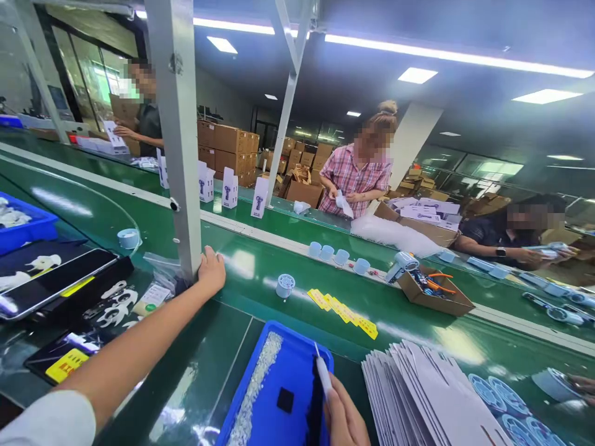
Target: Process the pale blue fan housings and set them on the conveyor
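My left arm stretches out over the bench, and my left hand is at the foot of a grey metal post. Its fingers look curled in; whatever they may hold is hidden. Low in the view, my right hand is closed on a white pen-like tool with a thin metal tip. The tool is over the right side of a blue tray. Small whitish pieces line the tray's left side, and a black square and a black strip lie in it.
A round light-blue part and yellow stickers lie on the green belt. Flat white cartons are stacked at right, beside round blue parts. A cardboard box holds orange-handled pliers. Co-workers work across the belt.
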The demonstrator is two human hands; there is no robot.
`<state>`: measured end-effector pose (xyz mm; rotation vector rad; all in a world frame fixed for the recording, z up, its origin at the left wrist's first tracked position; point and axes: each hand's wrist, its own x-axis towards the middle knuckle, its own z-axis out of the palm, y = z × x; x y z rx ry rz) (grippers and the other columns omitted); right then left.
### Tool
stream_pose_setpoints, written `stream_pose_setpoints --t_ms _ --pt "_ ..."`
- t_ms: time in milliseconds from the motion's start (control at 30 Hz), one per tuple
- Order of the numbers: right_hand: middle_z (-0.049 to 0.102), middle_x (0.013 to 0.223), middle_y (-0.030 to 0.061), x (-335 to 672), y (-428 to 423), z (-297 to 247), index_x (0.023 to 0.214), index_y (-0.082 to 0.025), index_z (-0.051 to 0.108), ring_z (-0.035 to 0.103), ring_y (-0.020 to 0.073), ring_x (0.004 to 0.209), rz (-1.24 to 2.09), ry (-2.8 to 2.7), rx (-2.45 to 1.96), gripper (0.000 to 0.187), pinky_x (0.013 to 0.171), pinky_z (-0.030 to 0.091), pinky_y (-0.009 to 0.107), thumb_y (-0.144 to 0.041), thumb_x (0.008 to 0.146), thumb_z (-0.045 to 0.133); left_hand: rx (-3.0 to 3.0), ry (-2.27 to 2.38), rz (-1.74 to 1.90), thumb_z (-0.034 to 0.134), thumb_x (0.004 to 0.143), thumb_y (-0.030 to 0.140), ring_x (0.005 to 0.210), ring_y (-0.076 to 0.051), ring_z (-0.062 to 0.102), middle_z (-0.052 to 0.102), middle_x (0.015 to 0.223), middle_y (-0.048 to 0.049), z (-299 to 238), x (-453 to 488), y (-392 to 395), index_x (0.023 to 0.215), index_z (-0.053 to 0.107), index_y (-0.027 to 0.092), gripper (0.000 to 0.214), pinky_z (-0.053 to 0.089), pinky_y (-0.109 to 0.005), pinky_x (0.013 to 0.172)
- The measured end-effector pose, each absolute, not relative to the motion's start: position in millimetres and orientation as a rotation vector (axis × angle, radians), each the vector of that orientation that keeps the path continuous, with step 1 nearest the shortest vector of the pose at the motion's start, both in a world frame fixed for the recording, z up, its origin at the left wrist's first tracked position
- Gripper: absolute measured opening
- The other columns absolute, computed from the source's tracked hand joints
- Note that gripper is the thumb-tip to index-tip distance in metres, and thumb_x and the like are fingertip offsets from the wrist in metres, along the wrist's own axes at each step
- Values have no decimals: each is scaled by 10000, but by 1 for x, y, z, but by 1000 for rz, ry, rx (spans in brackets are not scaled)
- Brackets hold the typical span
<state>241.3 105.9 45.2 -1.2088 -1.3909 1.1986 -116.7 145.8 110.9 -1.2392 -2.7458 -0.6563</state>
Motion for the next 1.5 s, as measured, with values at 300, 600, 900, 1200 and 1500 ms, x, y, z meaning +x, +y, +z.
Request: stream_pose_setpoints --t_ms 300,600,900,1200,1500 --pt "586 726 9 195 136 75 858 -194 584 544 160 626 1160 -1600 -923 355 579 461 254 -548 860 595 -1407 -2856 -785 652 886 295 1180 -311 510 544 1272 -123 130 -117 158 1169 584 147 326 433 -533 976" --pt "613 757 20 189 140 57 892 -198 572 594 163 637 1232 -1620 -840 335 609 508 281 -532 911 550 -1351 -2365 -2323 662 792 537 779 -201 643 624 941 -30 145 -39 77 965 405 235 433 547 -278 582" --pt "621 807 22 192 141 50 923 -207 561 593 169 665 1200 -1684 -893 307 628 497 285 -509 941 510 -484 -1952 -3192 815 695 422 753 -223 659 705 863 -51 118 -43 29 849 667 158 339 593 -279 506" --pt "566 697 -7 208 139 66 823 -211 578 522 158 618 1057 -1853 -926 247 601 409 269 -445 900 587 -24 -1855 -3442 522 920 149 869 -203 688 730 952 -98 125 -36 30 874 723 115 209 631 -285 698" --pt "526 802 -8 237 131 45 993 -206 494 527 145 677 845 -1534 -1154 327 629 441 265 -526 974 428 -281 -1941 -3449 693 796 164 819 -213 684 719 904 -72 122 -31 27 871 733 139 88 621 -249 688"
